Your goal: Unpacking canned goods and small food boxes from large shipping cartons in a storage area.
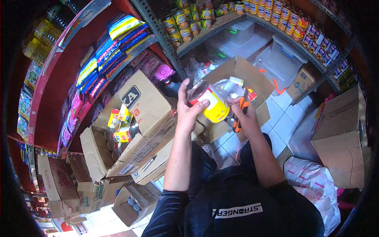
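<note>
My left hand (pixel 191 111) grips a large can (pixel 214 109) with a yellow, white and red label, tilted in front of me. My right hand (pixel 245 114) holds an orange-and-black handled tool (pixel 240 114), whose type I cannot tell, and its fingers are close to the can's right side. Clear plastic wrap (pixel 231 89) lies between the hands, beside the can. Below them is an open cardboard box (pixel 251 71) with some labelled packs inside. To the left, another open cardboard box (pixel 96 154) holds several cans (pixel 125 134).
Metal shelving (pixel 204 35) with canned goods stands ahead, above clear plastic bins (pixel 279 54). Red shelves with packets (pixel 121 44) rise at the left. More cartons (pixel 340 139) and a white plastic sack (pixel 314 189) are at the right. A small box of cans (pixel 145 195) sits on the tiled floor.
</note>
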